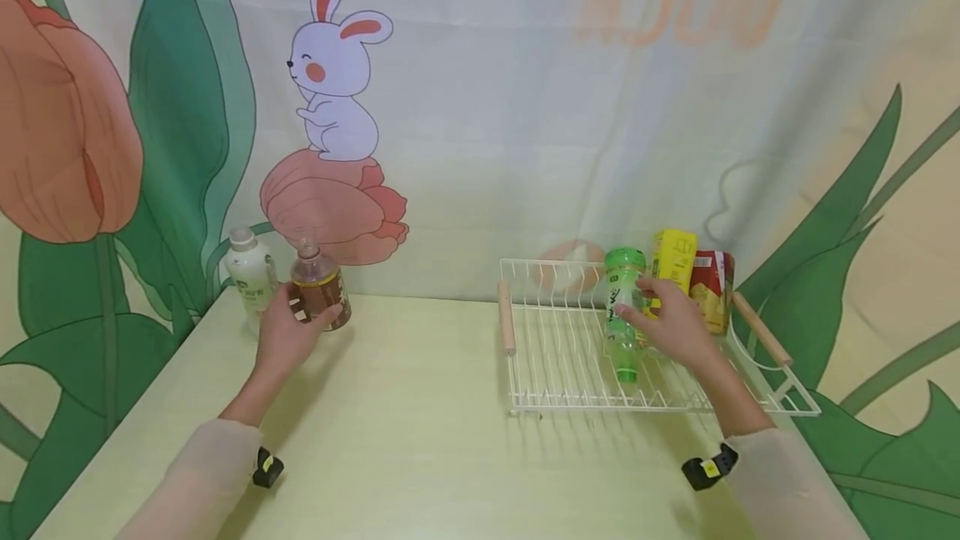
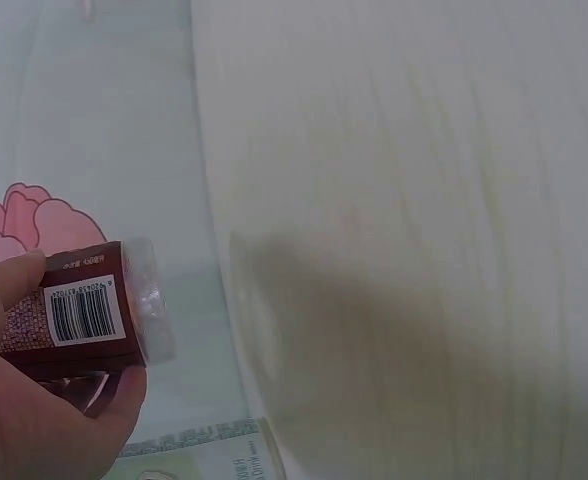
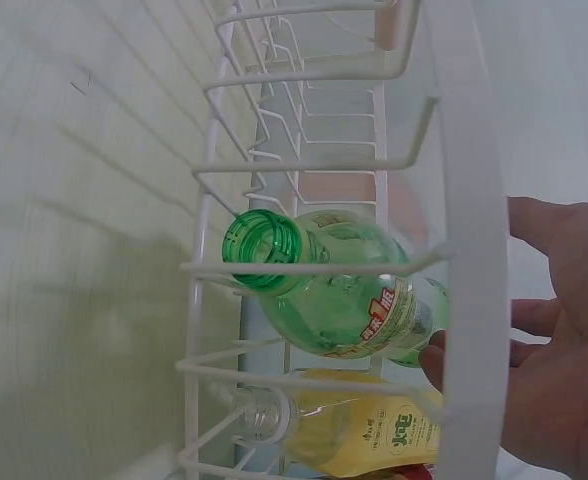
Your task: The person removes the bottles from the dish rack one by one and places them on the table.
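Head view: left hand [image 1: 288, 336] grips a brown bottle [image 1: 321, 292], upright, at 8 o'clock; right hand [image 1: 675, 327], fingers loosely spread, touches a green bottle [image 1: 622, 280] in the rack [image 1: 507, 327] at 4, neck toward 6.

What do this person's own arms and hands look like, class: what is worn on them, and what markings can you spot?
Both arms wear plain, pale sleeves. The left hand and right hand have no gloves. A small black device with a yellow mark sits near each cuff; the right one shows a black band.
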Motion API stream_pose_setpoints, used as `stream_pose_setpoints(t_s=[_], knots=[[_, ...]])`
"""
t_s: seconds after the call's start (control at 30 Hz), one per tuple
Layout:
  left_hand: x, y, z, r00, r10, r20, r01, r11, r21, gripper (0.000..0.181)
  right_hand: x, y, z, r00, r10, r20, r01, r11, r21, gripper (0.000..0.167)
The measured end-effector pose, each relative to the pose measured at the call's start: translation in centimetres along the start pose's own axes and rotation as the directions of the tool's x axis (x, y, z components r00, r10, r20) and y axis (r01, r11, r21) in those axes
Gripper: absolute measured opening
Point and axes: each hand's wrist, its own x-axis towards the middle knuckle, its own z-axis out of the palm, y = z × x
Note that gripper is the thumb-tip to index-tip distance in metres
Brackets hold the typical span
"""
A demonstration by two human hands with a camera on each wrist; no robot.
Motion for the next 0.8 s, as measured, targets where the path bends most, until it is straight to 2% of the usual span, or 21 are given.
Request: stream_pose_setpoints(t_s=[0.33, 0.57, 0.67, 0.8], knots=[[-0.2, -0.7, 0.4, 0.999, 0.001, 0.039, -0.002, 1.000, 0.024, 0.075, 0.0, 1.3, 0.6, 0.998, 0.064, -0.005, -0.064, 0.997, 0.045, 0.083], [0.1, -1.5, 0.7, 0.994, 0.009, 0.111, -0.017, 0.998, 0.068, 0.073, 0.0, 1.5, 1.2, 0.994, 0.107, -0.008, -0.106, 0.991, 0.078, 0.086], [0.1, -1.6, 1.1, 0.992, -0.013, 0.124, 0.001, 0.996, 0.094, 0.075, -0.1, 1.6, 1.6, 0.994, 0.104, -0.023, -0.103, 0.993, 0.062, 0.084], [0.4, -2.0, 1.5, 0.992, -0.019, 0.127, 0.004, 0.993, 0.115, 0.075, -0.1, 1.7, 2.0, 0.997, 0.055, -0.051, -0.055, 0.998, 0.018, 0.084]])
